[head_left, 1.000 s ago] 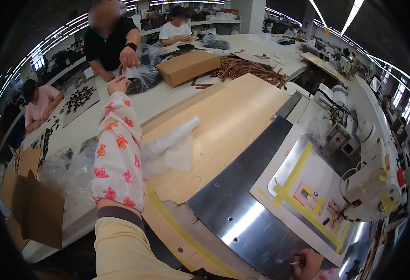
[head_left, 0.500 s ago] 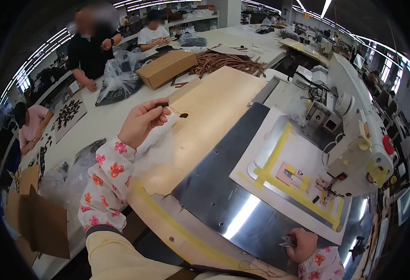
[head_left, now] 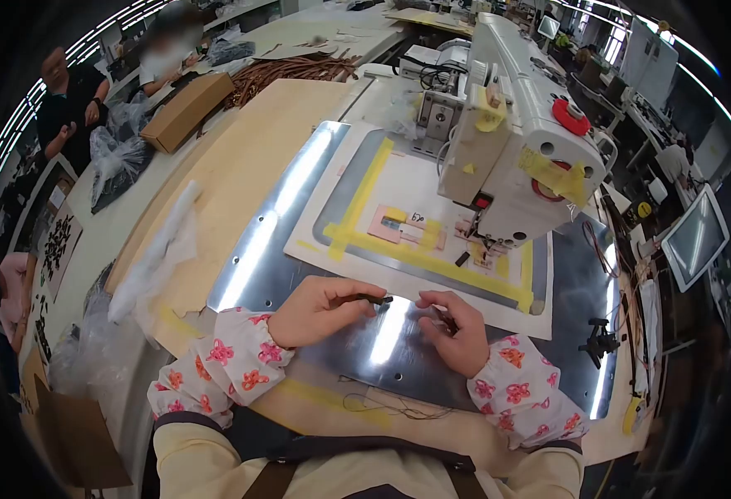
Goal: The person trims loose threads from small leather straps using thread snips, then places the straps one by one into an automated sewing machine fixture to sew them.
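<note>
Dark strip (head_left: 375,298): held above the steel plate (head_left: 383,353), between my two hands. Long axis runs roughly left to right; free end points right, toward my other fingertips, without touching them. Left end hidden in my grip. Left hand (head_left: 317,310) pinches it, thumb against forefinger. Right hand (head_left: 457,334) curled round a dark item (head_left: 447,322), mostly covered, type unclear.

Writing: short handwritten mark (head_left: 418,217) on the taped template (head_left: 332,259), far of my hands; characters uncertain.

Edges: template's near edge just beyond my fingertips. Plate's near edge on my side, loose thread (head_left: 394,409) beside it. Sewing machine (head_left: 498,150) overhangs the template's far right. Room: a gap between my hands, steel showing through; wooden board (head_left: 257,125) stretching far left.
</note>
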`<state>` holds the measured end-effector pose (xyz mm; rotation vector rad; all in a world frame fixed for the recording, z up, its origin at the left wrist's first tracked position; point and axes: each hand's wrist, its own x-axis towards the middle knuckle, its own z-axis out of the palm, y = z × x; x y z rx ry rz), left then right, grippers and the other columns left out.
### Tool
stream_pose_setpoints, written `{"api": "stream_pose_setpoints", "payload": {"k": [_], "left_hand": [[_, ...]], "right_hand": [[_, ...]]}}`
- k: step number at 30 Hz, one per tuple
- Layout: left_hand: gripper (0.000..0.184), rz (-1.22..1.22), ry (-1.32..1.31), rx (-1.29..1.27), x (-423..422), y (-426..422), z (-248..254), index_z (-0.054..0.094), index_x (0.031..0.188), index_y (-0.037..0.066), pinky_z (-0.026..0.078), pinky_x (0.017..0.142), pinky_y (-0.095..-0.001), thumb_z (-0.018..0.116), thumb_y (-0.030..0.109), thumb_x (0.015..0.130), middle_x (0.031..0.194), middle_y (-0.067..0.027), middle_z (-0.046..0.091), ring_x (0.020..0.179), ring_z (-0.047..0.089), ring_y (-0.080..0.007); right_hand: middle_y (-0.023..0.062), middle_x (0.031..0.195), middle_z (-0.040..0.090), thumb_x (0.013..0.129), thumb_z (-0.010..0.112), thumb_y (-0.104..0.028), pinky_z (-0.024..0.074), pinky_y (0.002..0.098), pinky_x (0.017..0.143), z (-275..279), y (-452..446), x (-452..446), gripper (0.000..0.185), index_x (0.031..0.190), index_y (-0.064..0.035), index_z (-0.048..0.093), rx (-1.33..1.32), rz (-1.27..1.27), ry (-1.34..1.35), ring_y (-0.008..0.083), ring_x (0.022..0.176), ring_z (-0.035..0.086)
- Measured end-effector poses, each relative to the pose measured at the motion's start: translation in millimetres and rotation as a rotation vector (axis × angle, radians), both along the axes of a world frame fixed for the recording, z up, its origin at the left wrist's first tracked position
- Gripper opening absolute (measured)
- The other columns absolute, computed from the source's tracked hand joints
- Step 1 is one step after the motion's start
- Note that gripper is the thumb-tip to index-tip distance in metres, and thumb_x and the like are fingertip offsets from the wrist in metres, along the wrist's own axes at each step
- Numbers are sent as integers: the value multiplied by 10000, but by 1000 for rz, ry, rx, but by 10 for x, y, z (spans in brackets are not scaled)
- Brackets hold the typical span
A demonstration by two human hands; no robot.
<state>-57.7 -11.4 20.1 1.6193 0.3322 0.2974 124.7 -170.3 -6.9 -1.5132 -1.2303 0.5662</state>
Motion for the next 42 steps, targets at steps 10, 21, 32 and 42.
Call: {"api": "stream_pose_setpoints", "payload": {"k": [10, 21, 32, 42], "left_hand": [[137, 92, 15, 128, 261, -166, -246, 533, 996, -22, 487, 619, -217, 522, 62, 888, 768, -80, 666, 687, 619, -81], [95, 91, 46, 48, 182, -35, -288, 566, 898, 0, 430, 549, -210, 594, 83, 864, 690, -11, 596, 617, 537, -49], [112, 215, -88, -494, 291, -238, -437, 499, 976, 83, 445, 610, -215, 555, 151, 906, 879, -38, 615, 719, 563, -89], [108, 281, -88, -731, 307, -232, -362, 452, 1002, 84, 473, 645, -254, 493, 163, 941, 879, -54, 590, 727, 569, -111]], "right_hand": [[6, 657, 600, 843, 638, -177, 398, 213, 530, -61, 201, 122, 195, 923, 1, 640, -184, 204, 136, 39, 581, 460], [81, 619, 546, 749, 653, -67, 412, 261, 515, -100, 240, 121, 137, 863, -13, 599, -140, 155, -61, 148, 527, 489], [106, 678, 572, 685, 634, -31, 467, 309, 553, -171, 211, -144, 226, 907, -41, 592, -53, 142, -150, 265, 576, 575], [95, 740, 600, 646, 660, -40, 476, 342, 561, -186, 236, -32, 241, 877, -70, 601, -78, 180, -343, 279, 626, 601]]}}
